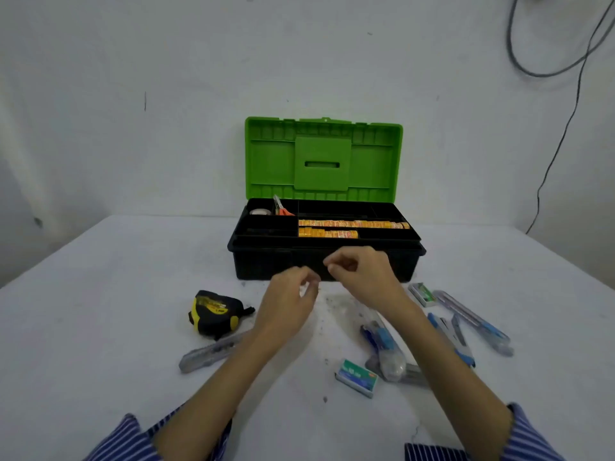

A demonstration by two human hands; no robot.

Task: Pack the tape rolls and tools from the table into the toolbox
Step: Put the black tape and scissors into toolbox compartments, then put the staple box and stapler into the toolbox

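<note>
Standing open, the black toolbox [266, 261] shows yellow tape rolls [352, 223]; left hand [289, 301] and right hand [359, 271] curl loosely, any grasp unclear.

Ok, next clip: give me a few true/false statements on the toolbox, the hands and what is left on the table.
1. The toolbox lid is open. True.
2. The tape measure lies in the toolbox. False: it lies on the table, left of the left hand.
3. Scissors sit in a rear tray compartment. True.
4. The right hand holds a staple box. False: both staple boxes lie on the table.
</note>
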